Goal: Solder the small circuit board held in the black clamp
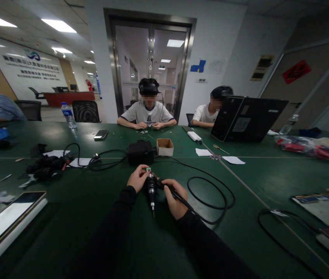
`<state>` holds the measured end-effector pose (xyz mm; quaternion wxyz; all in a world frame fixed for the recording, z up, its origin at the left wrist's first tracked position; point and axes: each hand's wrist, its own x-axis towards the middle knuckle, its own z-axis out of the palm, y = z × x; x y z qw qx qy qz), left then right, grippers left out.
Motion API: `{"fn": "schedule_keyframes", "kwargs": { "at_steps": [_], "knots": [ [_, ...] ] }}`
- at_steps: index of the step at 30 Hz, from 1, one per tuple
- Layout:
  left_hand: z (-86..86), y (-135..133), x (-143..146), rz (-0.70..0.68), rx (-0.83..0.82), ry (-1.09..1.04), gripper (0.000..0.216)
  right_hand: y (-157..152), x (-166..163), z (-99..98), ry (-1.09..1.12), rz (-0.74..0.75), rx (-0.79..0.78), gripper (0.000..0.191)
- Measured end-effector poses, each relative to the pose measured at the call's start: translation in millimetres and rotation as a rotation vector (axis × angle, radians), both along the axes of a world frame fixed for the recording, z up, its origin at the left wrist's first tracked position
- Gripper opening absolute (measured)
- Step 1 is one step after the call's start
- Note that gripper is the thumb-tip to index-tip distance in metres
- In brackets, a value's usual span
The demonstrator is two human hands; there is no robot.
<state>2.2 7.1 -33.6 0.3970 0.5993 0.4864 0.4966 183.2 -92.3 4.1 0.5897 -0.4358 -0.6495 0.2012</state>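
Observation:
A black, pen-shaped tool (152, 189) with silver collars lies in front of me, its thin metal tip toward me. It resembles an electric screwdriver. My left hand (137, 178) is closed at its far end, fingertips pinching a small green circuit board (148, 169). Whether the board is joined to the tool, I cannot tell. My right hand (177, 198) is wrapped round a black cable (183, 201), whose thick dark end reaches the tool's right side. The contact there is too small to make out.
Beyond my hands are a black power box (140, 152) and a small cardboard box (165, 147). Cable loops lie right. A phone on a white box (10, 221) is at left, a black computer case (247, 118) at back right. Two people sit across the table.

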Motion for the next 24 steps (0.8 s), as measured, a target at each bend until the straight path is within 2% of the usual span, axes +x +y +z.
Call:
{"fn": "schedule_keyframes", "kwargs": {
  "at_steps": [24],
  "knots": [
    [6.1, -4.0, -2.5, 0.104, -0.038, 0.252, 0.027, 2.0, -1.0, 1.4, 0.076, -0.047, -0.028, 0.015]
  ]
}}
